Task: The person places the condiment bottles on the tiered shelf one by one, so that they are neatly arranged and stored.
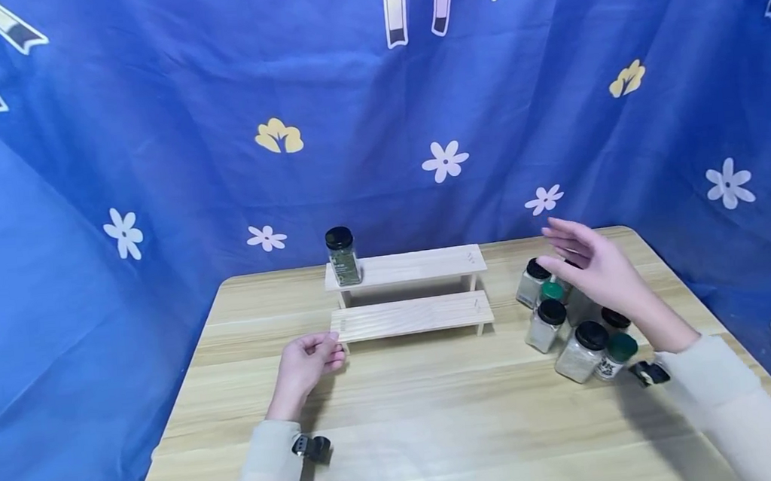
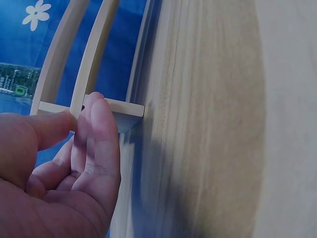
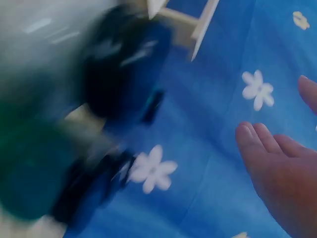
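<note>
A two-step wooden shelf (image 1: 412,316) stands toward the back of the table. My left hand (image 1: 306,367) pinches the left end of its lower board; in the left wrist view the thumb (image 2: 54,130) lies on one side of the board and the fingers on the other. On the upper step's left end stands a spice jar (image 1: 344,262) with a black lid and green contents. My right hand (image 1: 594,265) is held over a group of jars at the right, fingers extended and thumb apart, holding nothing. It partly hides some of them.
Several jars cluster at the table's right, among them a large black-lidded jar (image 1: 580,357), a green-lidded jar (image 1: 616,356) and a smaller black-lidded one (image 1: 545,326). A blue patterned curtain (image 1: 376,120) hangs behind the wooden table (image 1: 427,418) and along its sides.
</note>
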Demonstrator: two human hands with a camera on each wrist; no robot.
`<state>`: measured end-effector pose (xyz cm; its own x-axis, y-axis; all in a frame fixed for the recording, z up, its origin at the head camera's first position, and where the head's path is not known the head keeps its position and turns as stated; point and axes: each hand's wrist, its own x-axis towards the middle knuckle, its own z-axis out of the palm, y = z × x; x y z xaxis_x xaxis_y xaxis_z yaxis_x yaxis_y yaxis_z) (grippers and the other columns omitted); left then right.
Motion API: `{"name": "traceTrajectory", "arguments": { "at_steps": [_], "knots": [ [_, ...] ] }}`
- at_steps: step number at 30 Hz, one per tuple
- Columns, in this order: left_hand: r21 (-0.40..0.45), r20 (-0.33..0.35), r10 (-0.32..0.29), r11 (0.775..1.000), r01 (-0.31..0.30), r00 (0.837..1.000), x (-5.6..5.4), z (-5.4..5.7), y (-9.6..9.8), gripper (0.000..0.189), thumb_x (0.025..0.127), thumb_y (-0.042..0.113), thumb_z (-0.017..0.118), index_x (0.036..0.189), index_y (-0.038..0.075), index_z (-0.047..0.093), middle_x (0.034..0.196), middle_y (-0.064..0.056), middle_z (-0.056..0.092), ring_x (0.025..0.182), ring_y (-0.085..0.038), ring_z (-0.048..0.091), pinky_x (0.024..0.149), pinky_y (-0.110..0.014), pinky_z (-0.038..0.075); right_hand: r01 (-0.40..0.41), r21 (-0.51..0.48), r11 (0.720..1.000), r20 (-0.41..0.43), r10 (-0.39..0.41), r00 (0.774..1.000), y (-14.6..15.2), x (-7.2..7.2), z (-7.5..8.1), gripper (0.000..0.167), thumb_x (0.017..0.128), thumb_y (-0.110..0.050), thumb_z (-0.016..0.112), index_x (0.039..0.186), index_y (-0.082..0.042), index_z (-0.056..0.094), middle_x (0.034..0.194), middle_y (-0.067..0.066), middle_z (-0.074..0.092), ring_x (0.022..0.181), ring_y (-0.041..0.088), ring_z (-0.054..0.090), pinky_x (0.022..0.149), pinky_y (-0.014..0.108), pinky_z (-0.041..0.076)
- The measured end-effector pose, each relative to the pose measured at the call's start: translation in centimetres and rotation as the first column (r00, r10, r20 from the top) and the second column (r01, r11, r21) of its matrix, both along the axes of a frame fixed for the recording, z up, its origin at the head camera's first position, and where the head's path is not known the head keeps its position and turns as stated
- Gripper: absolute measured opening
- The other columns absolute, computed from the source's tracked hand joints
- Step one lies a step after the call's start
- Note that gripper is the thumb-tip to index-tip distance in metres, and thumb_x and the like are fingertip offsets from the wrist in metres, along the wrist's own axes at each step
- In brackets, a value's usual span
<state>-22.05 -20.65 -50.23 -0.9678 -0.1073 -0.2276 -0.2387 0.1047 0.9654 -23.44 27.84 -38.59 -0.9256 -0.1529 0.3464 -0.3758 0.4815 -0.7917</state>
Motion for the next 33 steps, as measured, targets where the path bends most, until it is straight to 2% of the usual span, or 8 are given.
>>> {"name": "traceTrajectory", "arguments": {
  "at_steps": [3, 7, 10, 14, 18, 21, 27, 33],
  "knots": [
    [-0.002, -0.005, 0.002, 1.0, -0.002, 1.0, -0.1, 0.3, -0.3, 0.036, 0.106, 0.016, 0.064, 0.128, -0.013, 0.062, 0.089, -0.007, 0.078, 0.075, -0.008, 0.075, 0.075, -0.022, 0.07, 0.045, -0.007, 0.999, -0.041, -0.046, 0.998, 2.1, 1.2, -1.0, 0.064, 0.097, -0.012, 0.078, 0.153, -0.002, 0.05, 0.146, 0.024, 0.062, 0.125, -0.009, 0.06, 0.105, 0.004, 0.051],
    [0.001, -0.015, -0.002, 1.0, 0.002, 1.0, -0.2, 0.6, -0.4, 0.039, 0.107, 0.017, 0.064, 0.128, -0.015, 0.061, 0.087, -0.004, 0.077, 0.074, -0.007, 0.075, 0.075, -0.021, 0.069, 0.096, -0.03, 0.995, -0.073, -0.098, 0.992, 4.6, 2.8, -2.7, 0.058, 0.094, -0.004, 0.078, 0.147, 0.005, 0.054, 0.137, -0.004, 0.069, 0.121, -0.012, 0.061, 0.103, 0.004, 0.053],
    [-0.006, -0.015, -0.002, 1.0, 0.002, 1.0, -0.2, 0.7, -0.4, 0.038, 0.107, 0.017, 0.064, 0.128, -0.014, 0.061, 0.088, -0.005, 0.077, 0.075, -0.007, 0.075, 0.075, -0.021, 0.069, 0.132, -0.012, 0.991, -0.064, -0.133, 0.989, 6.1, 4.1, -4.1, 0.057, 0.094, -0.004, 0.078, 0.145, 0.007, 0.055, 0.131, -0.02, 0.065, 0.118, -0.016, 0.06, 0.1, 0.002, 0.053],
    [-0.012, -0.006, 0.002, 1.0, -0.002, 1.0, -0.1, 0.6, -0.1, 0.035, 0.107, 0.015, 0.063, 0.127, -0.013, 0.062, 0.089, -0.007, 0.078, 0.076, -0.009, 0.076, 0.075, -0.021, 0.069, 0.182, 0.025, 0.983, -0.029, -0.181, 0.983, 7.5, 5.4, -5.9, 0.057, 0.094, -0.009, 0.08, 0.144, 0.007, 0.056, 0.128, -0.024, 0.064, 0.114, -0.022, 0.057, 0.096, -0.002, 0.051],
    [-0.013, -0.002, -0.001, 1.0, 0.001, 1.0, 0.2, 0.3, 0.1, 0.034, 0.106, 0.013, 0.063, 0.127, -0.014, 0.062, 0.09, -0.009, 0.078, 0.077, -0.01, 0.076, 0.075, -0.022, 0.07, 0.205, 0.036, 0.978, -0.007, -0.205, 0.979, 8.3, 6.3, -7.5, 0.056, 0.093, -0.011, 0.081, 0.141, 0.008, 0.058, 0.12, -0.035, 0.06, 0.111, -0.024, 0.057, 0.095, -0.002, 0.051],
    [-0.015, -0.002, 0.003, 1.0, -0.003, 1.0, 0.4, 0.1, 0.1, 0.034, 0.106, 0.013, 0.063, 0.127, -0.014, 0.062, 0.09, -0.009, 0.078, 0.077, -0.01, 0.076, 0.076, -0.022, 0.07, 0.205, 0.035, 0.978, -0.004, -0.205, 0.979, 8.5, 6.4, -8.3, 0.052, 0.093, -0.01, 0.081, 0.137, 0.009, 0.06, 0.118, -0.032, 0.063, 0.108, -0.022, 0.059, 0.093, -0.002, 0.052],
    [-0.012, -0.019, -0.001, 1.0, 0.001, 1.0, 0.5, -0.2, 0.1, 0.036, 0.107, 0.015, 0.063, 0.127, -0.015, 0.061, 0.091, -0.012, 0.078, 0.077, -0.011, 0.076, 0.075, -0.024, 0.07, 0.215, 0.082, 0.973, 0.033, -0.218, 0.975, 9.2, 6.2, -9.2, 0.047, 0.094, -0.015, 0.082, 0.134, 0.005, 0.065, 0.121, -0.015, 0.069, 0.104, -0.022, 0.06, 0.088, -0.002, 0.054],
    [-0.017, -0.022, 0.008, 1.0, -0.008, 1.0, 0.2, 0.0, 0.1, 0.036, 0.107, 0.015, 0.063, 0.126, -0.015, 0.062, 0.091, -0.012, 0.078, 0.077, -0.011, 0.076, 0.075, -0.023, 0.07, 0.229, 0.135, 0.964, 0.077, -0.24, 0.968, 9.8, 6.0, -9.5, 0.044, 0.095, -0.022, 0.081, 0.132, 0.0, 0.069, 0.115, -0.024, 0.066, 0.098, -0.021, 0.06, 0.081, -0.002, 0.055]
  ]
}}
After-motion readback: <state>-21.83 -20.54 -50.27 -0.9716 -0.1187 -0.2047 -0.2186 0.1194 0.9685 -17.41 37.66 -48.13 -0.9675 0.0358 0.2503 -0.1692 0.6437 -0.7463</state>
